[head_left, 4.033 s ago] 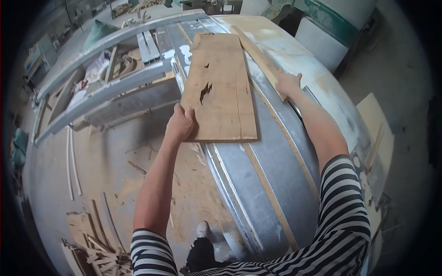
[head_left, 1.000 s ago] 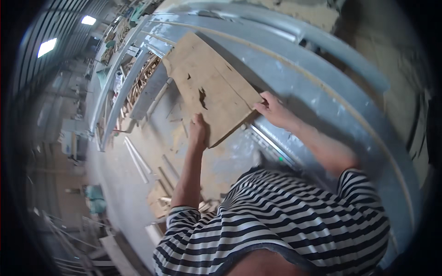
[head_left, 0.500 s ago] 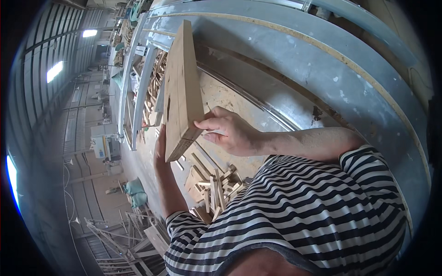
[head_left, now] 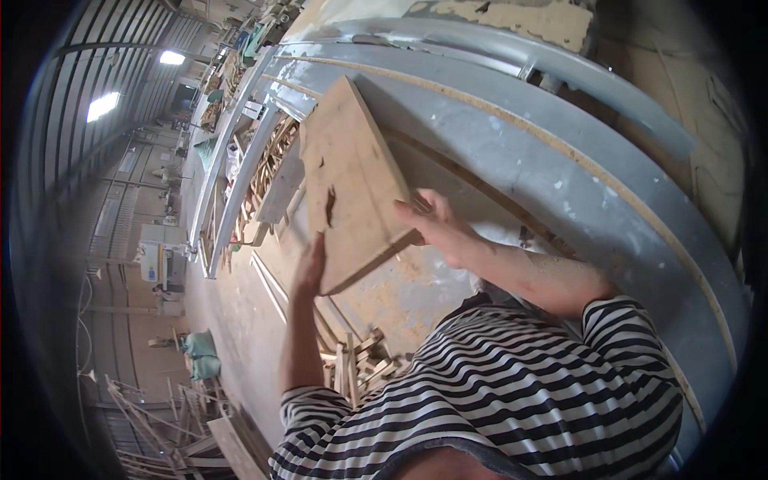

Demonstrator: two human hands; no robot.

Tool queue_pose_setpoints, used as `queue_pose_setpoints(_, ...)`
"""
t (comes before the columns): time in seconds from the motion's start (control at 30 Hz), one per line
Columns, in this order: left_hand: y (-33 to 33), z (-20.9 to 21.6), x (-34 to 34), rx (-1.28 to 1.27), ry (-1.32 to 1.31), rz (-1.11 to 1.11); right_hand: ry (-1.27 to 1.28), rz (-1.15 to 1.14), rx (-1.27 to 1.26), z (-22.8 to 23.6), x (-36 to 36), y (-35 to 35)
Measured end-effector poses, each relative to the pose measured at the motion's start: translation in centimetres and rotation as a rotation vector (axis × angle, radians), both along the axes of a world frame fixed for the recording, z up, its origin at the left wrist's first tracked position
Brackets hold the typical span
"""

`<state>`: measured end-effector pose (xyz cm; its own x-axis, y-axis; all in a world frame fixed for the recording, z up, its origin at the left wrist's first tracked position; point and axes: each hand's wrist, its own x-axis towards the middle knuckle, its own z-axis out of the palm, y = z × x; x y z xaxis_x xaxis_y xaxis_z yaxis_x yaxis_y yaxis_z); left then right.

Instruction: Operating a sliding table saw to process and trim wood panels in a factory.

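We see the long grey metal machine bed, smooth and paint-flecked, behind our fingers. Our left hand and right hand clasp the flat rectangular knotty wooden board between them, tilted on edge: left fingers pressed flat beneath its lower edge, right fingers curled over its near corner.

We stand in a woodworking shop: sawdust lies on the floor beside the long grey machine table, offcuts pile below it, and more machines stand far left of it under a hall roof.
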<state>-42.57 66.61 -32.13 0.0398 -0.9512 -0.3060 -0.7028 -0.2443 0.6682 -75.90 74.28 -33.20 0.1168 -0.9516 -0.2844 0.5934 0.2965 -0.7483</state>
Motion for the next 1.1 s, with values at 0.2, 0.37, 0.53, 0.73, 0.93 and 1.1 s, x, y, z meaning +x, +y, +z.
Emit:
queue_pose_setpoints(0.2, 5.8, -6.0, -14.7, -0.021, 0.483, 0.113, 0.079, -0.310, 0.089, -7.0, -8.7, 0.9)
queue_pose_setpoints(0.37, 9.3, -4.1, -21.0, 0.216, 0.236, -0.258, 0.256, -0.535, 0.165, -9.5, -17.9, 6.4)
queue_pose_setpoints(0.53, 6.6, -7.2, -23.4, -0.526, -0.039, -0.429, 0.934, -0.531, 0.056, -8.6, -25.6, 9.2)
queue_pose_setpoints(0.73, 1.6, -10.9, -25.5, -0.796, -0.070, -0.245, 1.933, -0.807, -0.436, -2.4, -25.4, 11.4)
queue_pose_setpoints(0.93, -1.1, -12.8, -30.9, -0.692, 0.147, -0.086, 1.702, -0.301, -0.682, -7.7, -20.2, 12.2)
queue_pose_setpoints(1.1, -1.3, -12.0, -33.2, -0.656, 0.110, 0.025, 1.589, -0.460, -0.709, -8.5, -20.5, 10.3)
